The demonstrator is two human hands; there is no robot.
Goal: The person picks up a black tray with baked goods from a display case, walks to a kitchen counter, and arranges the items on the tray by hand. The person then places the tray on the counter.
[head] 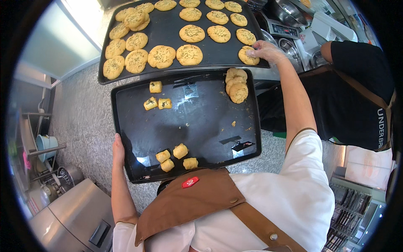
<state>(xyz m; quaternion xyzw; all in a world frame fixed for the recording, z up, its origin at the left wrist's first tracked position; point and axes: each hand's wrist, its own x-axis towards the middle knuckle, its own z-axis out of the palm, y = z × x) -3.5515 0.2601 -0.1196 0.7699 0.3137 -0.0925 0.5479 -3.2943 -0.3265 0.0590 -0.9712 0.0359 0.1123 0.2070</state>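
Note:
My left hand (118, 148) grips the left rim of a black baking tray (201, 126), which is held tilted against my apron. Several small rolled pastries (180, 151) and a short overlapping row of flat cookies (238, 93) lie on it. In a clear plastic glove, my right hand (267, 52) has its fingers on a seed-topped cookie (246, 56) at the near right corner of a second dark baking tray (163, 30). The thumb rests on top of that cookie; the fingertips at its edge are partly hidden. More seed-topped cookies (189, 55) cover this far tray.
Another person in a black shirt (355, 94) stands close on the right. Beyond the far tray's right side are an induction cooker (280, 30) and metal bowls (288, 12). A stainless steel cabinet (75, 214) and a light-blue bucket (46, 146) stand at left.

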